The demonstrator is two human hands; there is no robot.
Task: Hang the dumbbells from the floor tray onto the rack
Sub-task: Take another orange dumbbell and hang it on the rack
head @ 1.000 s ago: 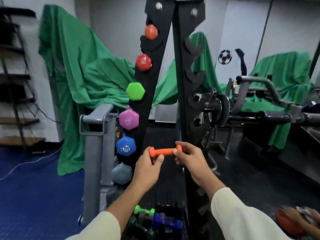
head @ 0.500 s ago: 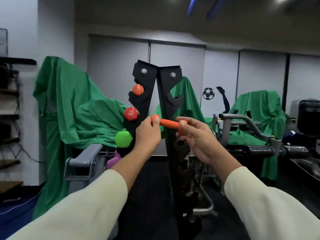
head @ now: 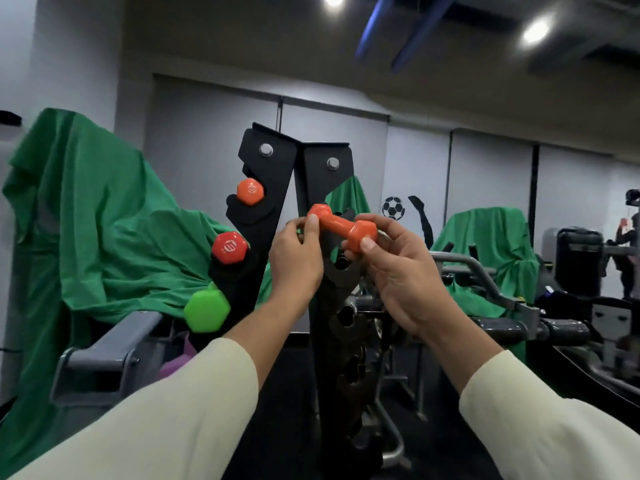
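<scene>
Dumbbells already fill the black steel rack's (head: 273, 188) left hooks, and you pinch one small orange dumbbell (head: 341, 227) between left hand (head: 294, 258) and right hand (head: 398, 268), unhung.

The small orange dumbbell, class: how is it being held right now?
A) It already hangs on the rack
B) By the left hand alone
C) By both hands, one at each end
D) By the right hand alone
C: the left hand pinches one head of the small orange dumbbell and the right hand grips the other, in front of the rack.
</scene>
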